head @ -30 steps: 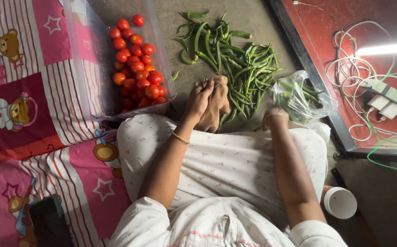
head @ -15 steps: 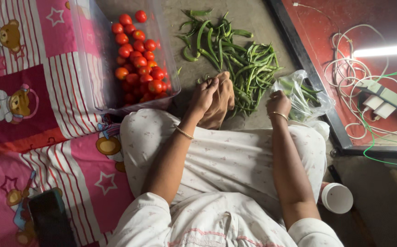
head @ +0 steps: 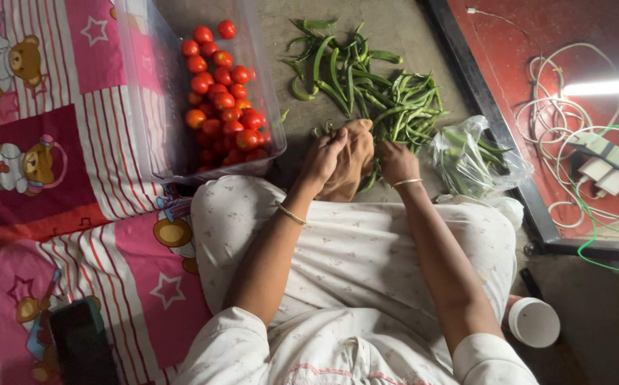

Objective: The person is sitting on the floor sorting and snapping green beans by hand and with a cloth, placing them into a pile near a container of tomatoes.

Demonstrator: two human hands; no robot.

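A heap of green chillies [head: 366, 78] lies on the grey floor in front of me. My right hand [head: 397, 161] rests on the near edge of that heap, fingers curled down among the chillies, so its grip is hidden. My left hand [head: 325, 155] sits beside my bare foot [head: 352, 160], fingers loosely bent, fingertips close to a few small green bits; whether it holds anything is unclear. A clear plastic bag [head: 477, 160] with chillies inside lies just right of my right hand. A clear tub [head: 152, 107] of red tomatoes [head: 222, 93] stands to the left.
A pink patterned blanket [head: 53, 178] covers the floor on the left, with a dark phone [head: 81, 346] on it. A black frame edge [head: 495, 121], white cables [head: 559, 93], a power strip [head: 609, 160] and a lit tube light [head: 609, 87] lie right. A white cup [head: 534, 322] stands by my right knee.
My right hand has left the plastic bag and moved left onto the near edge of the chilli heap. The left hand has stayed beside my foot.
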